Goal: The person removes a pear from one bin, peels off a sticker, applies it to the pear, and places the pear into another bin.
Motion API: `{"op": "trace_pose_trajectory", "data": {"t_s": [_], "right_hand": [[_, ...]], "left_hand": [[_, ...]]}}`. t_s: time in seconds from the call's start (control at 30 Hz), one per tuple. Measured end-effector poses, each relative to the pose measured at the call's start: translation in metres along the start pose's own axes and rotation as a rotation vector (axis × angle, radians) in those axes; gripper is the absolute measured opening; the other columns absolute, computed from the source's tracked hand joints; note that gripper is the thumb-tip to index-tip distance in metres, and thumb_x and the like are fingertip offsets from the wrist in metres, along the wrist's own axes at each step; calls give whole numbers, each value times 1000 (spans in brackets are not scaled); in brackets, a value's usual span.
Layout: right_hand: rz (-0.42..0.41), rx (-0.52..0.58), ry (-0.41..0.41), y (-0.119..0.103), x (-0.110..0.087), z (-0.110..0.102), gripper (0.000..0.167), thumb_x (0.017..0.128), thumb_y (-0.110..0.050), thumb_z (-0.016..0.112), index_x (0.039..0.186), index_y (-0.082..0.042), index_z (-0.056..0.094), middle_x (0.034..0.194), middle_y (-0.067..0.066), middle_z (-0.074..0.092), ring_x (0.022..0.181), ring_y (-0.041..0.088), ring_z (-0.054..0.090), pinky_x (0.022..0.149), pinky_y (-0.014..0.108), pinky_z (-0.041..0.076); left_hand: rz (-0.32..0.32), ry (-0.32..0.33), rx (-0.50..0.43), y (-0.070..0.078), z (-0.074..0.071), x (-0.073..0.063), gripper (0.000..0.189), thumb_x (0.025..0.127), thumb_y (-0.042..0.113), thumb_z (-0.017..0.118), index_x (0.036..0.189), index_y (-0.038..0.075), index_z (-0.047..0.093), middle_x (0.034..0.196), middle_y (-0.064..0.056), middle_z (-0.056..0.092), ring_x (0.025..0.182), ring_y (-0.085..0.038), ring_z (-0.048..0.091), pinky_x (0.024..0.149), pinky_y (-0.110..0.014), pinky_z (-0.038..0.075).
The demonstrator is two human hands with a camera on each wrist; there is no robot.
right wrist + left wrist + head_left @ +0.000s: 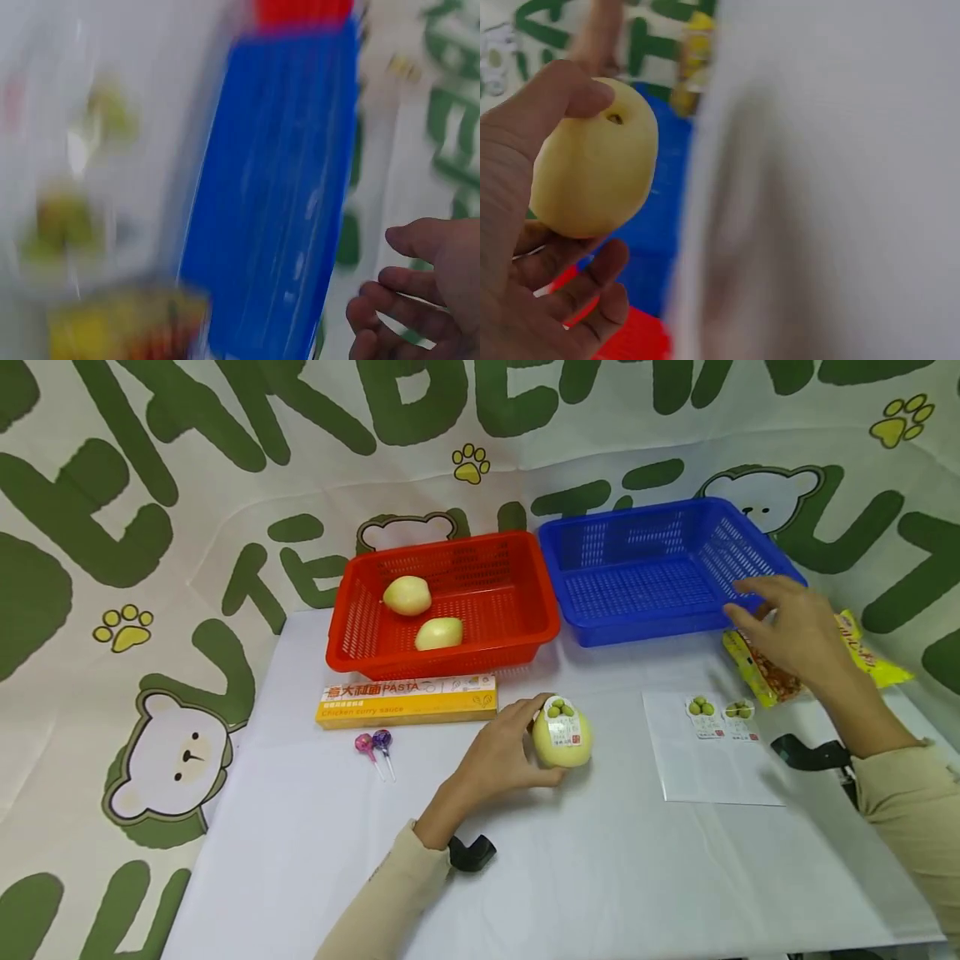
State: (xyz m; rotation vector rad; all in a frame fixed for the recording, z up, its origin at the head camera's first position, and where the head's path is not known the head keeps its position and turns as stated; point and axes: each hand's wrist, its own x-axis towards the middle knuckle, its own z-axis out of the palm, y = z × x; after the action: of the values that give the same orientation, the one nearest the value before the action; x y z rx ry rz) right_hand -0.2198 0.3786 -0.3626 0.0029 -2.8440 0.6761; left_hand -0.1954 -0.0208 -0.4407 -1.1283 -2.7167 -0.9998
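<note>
My left hand (501, 752) grips a pale yellow pear (553, 745) over the middle of the table, thumb and fingers on opposite sides. A white label with green fruit printed on it is stuck to the pear. In the left wrist view the thumb lies beside the small hollow at the end of the pear (600, 165). My right hand (787, 622) holds nothing; its fingers are loosely bent near the right front corner of the blue basket (622, 631). Below it in the head view is a yellow snack packet (757, 668), partly covered by the hand.
Two more pears (407, 596) lie in the red basket (442, 664). In front are a pasta box (408, 702) and two lollipops (372, 743). A white sheet (712, 772) bearing two fruit labels (705, 717) lies right of centre. A second yellow packet (870, 656) is farther right.
</note>
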Motion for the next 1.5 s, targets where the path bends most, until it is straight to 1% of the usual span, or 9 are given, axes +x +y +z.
{"op": "trace_pose_trajectory", "data": {"t_s": [0.2, 0.33, 0.47, 0.6, 0.8, 0.9, 1.07, 1.33, 1.5], "right_hand": [[138, -88, -112, 63, 28, -30, 73, 103, -46, 46, 152, 7, 30, 148, 37, 32, 116, 56, 42, 91, 72, 35], [180, -64, -206, 77, 34, -34, 79, 103, -54, 41, 154, 4, 26, 153, 36, 25, 133, 62, 27, 97, 78, 28], [181, -53, -220, 76, 33, -30, 80, 103, -56, 39, 154, 4, 26, 158, 32, 14, 137, 64, 10, 98, 81, 15], [177, -45, -215, 73, 31, -26, 80, 102, -57, 40, 154, 3, 27, 157, 33, 17, 137, 65, 9, 99, 82, 14], [157, -49, -205, 74, 30, -26, 80, 102, -56, 41, 155, 2, 27, 154, 35, 22, 136, 64, 14, 100, 81, 14], [142, -50, -195, 76, 29, -27, 78, 103, -54, 42, 154, 3, 28, 155, 35, 22, 136, 64, 16, 101, 80, 13], [128, -62, -187, 77, 28, -24, 76, 103, -51, 43, 151, 6, 31, 154, 35, 24, 122, 59, 40, 94, 76, 34], [115, -74, -168, 78, 27, -25, 75, 103, -50, 45, 151, 7, 33, 154, 34, 27, 112, 53, 48, 85, 71, 42], [115, -63, -163, 77, 28, -22, 72, 103, -49, 47, 150, 6, 37, 150, 34, 33, 110, 52, 48, 81, 67, 47]], "left_hand": [[26, 106, -219, 13, -37, 61, 95, 68, 35, 89, 149, 16, 42, 120, 1, 58, 99, -14, 53, 79, -29, 51], [43, 153, -301, 12, -61, 111, 93, 72, 32, 87, 151, 15, 41, 127, -1, 56, 105, -16, 53, 80, -30, 52], [-28, 155, -296, 5, -76, 160, 89, 76, 37, 83, 152, 15, 41, 125, -2, 58, 110, -15, 53, 80, -28, 53], [-96, 129, -262, -4, -81, 205, 87, 75, 37, 82, 150, 18, 42, 123, -3, 60, 108, -16, 56, 79, -25, 54], [-101, 29, -117, -13, -71, 275, 88, 73, 34, 81, 148, 15, 40, 121, -1, 61, 100, -15, 57, 81, -25, 50], [-189, -28, -34, -14, -60, 302, 90, 77, 45, 76, 152, 16, 36, 126, -1, 59, 105, -16, 55, 88, -29, 48], [-343, -141, 166, -15, -37, 325, 92, 81, 62, 65, 156, 23, 32, 136, 2, 55, 120, -22, 47, 105, -49, 31], [-363, -192, 348, -26, -15, 335, 76, 82, 59, 68, 144, 18, 48, 125, -3, 58, 116, -23, 45, 100, -42, 30], [-389, -295, 415, -34, -4, 335, 67, 82, 56, 73, 133, 16, 55, 118, -6, 58, 111, -25, 44, 96, -42, 27]]}}
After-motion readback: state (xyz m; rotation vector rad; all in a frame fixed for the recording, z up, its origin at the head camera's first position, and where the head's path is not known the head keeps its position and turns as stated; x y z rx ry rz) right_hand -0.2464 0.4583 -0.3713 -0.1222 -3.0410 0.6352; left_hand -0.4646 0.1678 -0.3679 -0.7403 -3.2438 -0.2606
